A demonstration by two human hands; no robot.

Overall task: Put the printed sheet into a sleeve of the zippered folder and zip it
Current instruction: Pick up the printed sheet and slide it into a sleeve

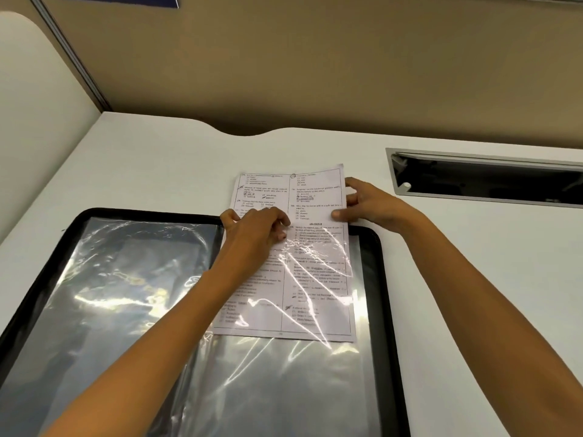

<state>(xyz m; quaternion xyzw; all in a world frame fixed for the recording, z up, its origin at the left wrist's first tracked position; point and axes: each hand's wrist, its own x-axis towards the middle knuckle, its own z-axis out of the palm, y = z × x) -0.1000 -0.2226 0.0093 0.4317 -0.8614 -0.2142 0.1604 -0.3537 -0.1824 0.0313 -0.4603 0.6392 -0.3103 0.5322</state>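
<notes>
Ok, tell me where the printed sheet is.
Part-way inside the right-hand sleeve of the open folder, the printed sheet sticks out past the far edge, between both hands.

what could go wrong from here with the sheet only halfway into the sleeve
1. The sheet is partly in the right sleeve, its top past the folder edge; pushed unevenly, it may buckle or crease.
2. The left hand seems to hold the sleeve mouth; if it slips, the sheet could catch there.
3. The right hand pinches only the right edge, so the sheet may skew.
</notes>
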